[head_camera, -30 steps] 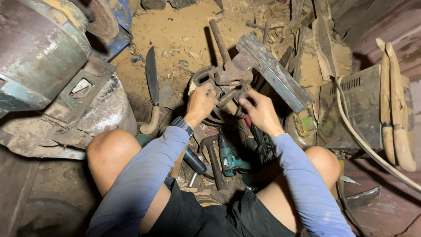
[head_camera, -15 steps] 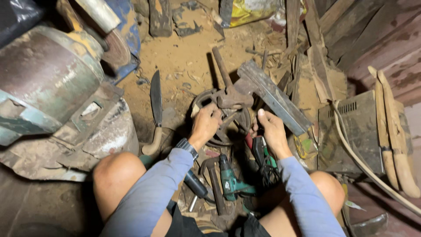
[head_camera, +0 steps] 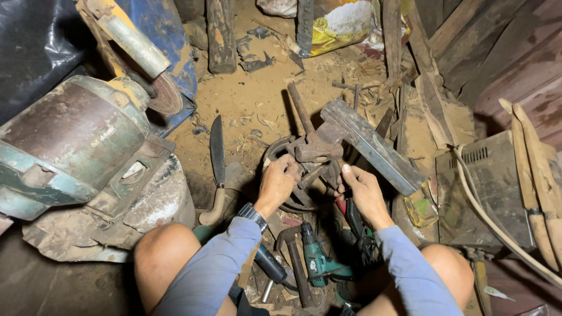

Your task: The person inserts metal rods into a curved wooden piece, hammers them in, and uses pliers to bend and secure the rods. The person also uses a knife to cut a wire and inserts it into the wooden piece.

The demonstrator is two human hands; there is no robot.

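Item: rusty vise [head_camera: 313,153]. Left hand [head_camera: 276,182] is gripping its left side as before; right hand [head_camera: 362,192], now shifted lower, is pinching beneath. Knife [head_camera: 217,153] lying leftward.

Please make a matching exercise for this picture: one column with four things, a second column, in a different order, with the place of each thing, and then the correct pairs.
Things:
1. knife
2. green drill
3. left hand
4. wooden handles

Places:
A. between the person's knees
B. gripping the rusty metal part
C. far right, by the grey box
D. on the dirt, left of the hands

Pairs: 1-D, 2-A, 3-B, 4-C
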